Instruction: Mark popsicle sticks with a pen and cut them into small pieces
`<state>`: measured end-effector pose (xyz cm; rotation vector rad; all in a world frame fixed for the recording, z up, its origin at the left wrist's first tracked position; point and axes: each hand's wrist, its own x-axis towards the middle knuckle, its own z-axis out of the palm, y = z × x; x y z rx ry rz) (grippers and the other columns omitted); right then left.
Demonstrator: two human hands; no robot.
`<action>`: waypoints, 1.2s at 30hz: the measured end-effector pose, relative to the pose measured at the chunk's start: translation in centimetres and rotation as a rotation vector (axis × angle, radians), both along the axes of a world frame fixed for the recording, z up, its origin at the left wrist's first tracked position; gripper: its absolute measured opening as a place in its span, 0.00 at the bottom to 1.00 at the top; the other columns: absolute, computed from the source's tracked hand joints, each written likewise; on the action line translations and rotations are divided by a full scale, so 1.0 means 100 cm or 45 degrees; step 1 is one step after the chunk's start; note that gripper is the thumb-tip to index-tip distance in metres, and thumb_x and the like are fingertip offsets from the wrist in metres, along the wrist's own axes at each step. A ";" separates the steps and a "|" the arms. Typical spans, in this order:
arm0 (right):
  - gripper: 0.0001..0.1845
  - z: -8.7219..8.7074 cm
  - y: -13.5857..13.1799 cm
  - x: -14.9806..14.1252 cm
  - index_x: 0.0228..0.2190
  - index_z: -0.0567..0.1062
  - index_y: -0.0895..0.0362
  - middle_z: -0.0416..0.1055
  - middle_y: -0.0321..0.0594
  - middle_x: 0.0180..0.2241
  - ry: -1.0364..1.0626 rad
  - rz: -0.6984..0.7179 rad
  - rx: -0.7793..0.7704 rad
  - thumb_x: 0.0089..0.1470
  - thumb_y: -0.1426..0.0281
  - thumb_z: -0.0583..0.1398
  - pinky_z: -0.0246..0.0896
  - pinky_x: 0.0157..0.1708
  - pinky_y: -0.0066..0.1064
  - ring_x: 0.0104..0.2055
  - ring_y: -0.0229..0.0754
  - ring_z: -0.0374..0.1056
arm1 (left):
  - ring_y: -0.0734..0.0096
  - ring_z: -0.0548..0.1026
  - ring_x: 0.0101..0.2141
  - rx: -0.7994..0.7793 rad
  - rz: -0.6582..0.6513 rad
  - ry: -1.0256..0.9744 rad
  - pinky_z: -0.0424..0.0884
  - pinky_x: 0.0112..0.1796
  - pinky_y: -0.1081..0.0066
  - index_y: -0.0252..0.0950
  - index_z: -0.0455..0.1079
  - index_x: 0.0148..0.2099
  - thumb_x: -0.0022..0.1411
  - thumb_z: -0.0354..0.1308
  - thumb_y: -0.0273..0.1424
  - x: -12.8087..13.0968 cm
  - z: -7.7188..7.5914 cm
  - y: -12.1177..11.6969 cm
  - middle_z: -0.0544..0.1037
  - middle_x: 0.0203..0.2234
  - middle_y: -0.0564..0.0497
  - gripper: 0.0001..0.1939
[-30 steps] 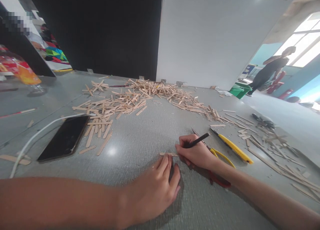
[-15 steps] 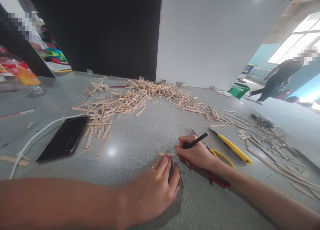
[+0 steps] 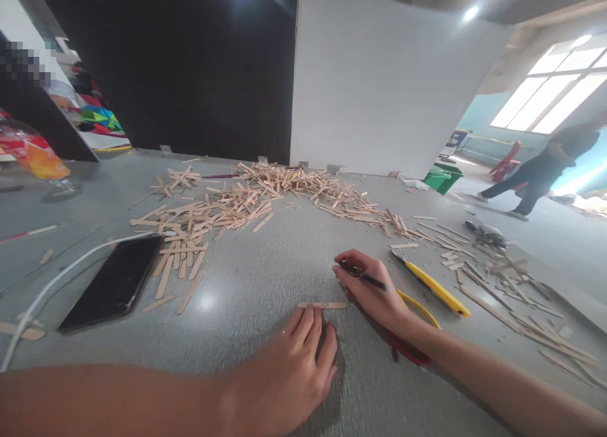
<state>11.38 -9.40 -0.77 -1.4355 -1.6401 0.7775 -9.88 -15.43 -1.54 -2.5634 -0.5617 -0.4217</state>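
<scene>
A small craft stick (image 3: pixel 334 305) with dark line marks near its middle lies flat on the grey table (image 3: pixel 256 272). The fingertips of my left hand (image 3: pixel 303 358) press on its left part and hold it down. Up and to the right of the stick, my right hand (image 3: pixel 367 288) is closed around a black pen (image 3: pixel 374 281), apart from the stick. Under and beside my right wrist lie scissors with a yellow and red handle (image 3: pixel 420 307), partly hidden. A yellow utility knife (image 3: pixel 436 288) lies to their right.
Loose craft sticks (image 3: pixel 237 203) are heaped along the back. Cut pieces (image 3: pixel 502 310) lie at right. A phone (image 3: pixel 114 282) with a white cable (image 3: pixel 52 291) and a bottle (image 3: pixel 38 152) are at left. Black and white panels (image 3: pixel 370 83) stand behind. A person (image 3: pixel 545 165) walks at right.
My right hand has lifted off the craft stick with the pen, baring the stick's right end and its marks. My left hand stays on the stick. The view has tilted up slightly.
</scene>
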 end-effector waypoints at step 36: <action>0.28 0.025 -0.067 0.013 0.33 0.70 0.51 0.55 0.26 0.17 0.569 -0.034 -0.390 0.59 0.39 0.56 0.43 0.13 0.23 0.15 0.34 0.47 | 0.47 0.74 0.54 -0.489 0.092 -0.043 0.71 0.55 0.54 0.27 0.67 0.64 0.74 0.48 0.46 -0.005 0.000 -0.013 0.76 0.54 0.34 0.30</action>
